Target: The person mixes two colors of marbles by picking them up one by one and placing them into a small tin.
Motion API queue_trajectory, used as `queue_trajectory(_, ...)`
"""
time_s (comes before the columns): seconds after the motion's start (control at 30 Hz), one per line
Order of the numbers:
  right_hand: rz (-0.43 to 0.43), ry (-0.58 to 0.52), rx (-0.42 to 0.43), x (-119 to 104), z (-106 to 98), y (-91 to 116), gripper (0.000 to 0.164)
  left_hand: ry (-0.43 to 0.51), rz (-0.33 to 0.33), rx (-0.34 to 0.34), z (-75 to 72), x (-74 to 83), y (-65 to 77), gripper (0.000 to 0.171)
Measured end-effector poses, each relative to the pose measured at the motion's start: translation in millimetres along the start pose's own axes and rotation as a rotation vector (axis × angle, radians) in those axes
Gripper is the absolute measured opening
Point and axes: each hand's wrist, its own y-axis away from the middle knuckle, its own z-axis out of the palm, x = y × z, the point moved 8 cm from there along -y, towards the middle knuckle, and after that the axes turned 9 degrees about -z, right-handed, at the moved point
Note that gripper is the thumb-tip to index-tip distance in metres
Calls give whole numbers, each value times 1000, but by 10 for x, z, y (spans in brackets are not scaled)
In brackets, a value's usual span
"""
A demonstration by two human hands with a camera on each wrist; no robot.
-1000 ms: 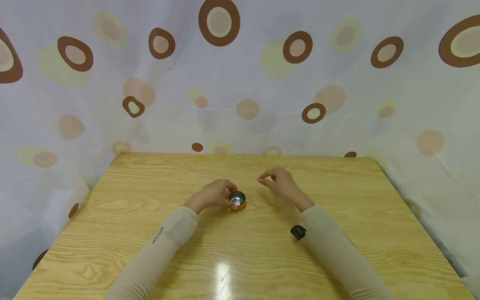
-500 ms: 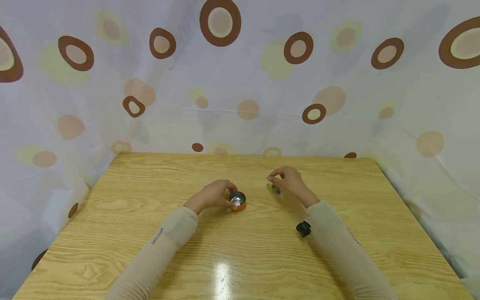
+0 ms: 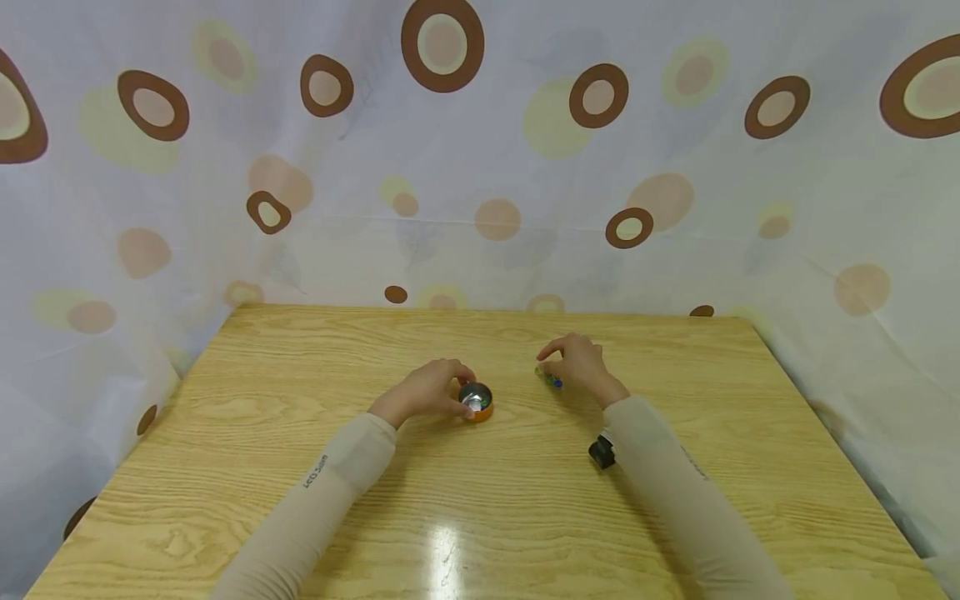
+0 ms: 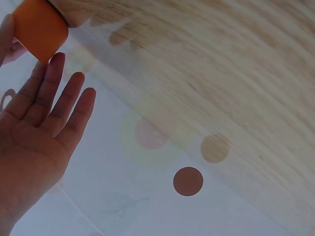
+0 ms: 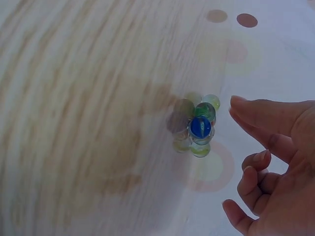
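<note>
Near the middle of the table, a small bowl (image 3: 487, 411) has an orange outside and a shiny metal inside, with something greenish in it. My left hand (image 3: 427, 389) holds it by the sides, thumb at the near rim and fingers at the far one. In the left wrist view the orange wall of the bowl (image 4: 42, 30) shows between thumb and fingers. To the right, my right hand (image 3: 583, 364) hovers with thumb and index finger parted. Right by those fingertips is a cluster of glass marbles, a blue marble (image 5: 201, 127) and a green marble (image 5: 204, 111) among them.
The wooden table (image 3: 360, 517) reflects light near its front edge. A white curtain (image 3: 480, 167) with brown and beige circles hangs behind and at both sides. A small black device (image 3: 602, 452) sits at the right wrist.
My right hand has moved right, away from the bowl, and the marbles have come into view. Its thumb and index finger, together before, have parted. My left hand and the bowl stay put.
</note>
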Motion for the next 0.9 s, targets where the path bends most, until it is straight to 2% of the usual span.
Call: queue_trajectory(0.9, 1, 88, -19, -50, 77, -94, 12, 16, 0, 3, -26, 6, 20, 46)
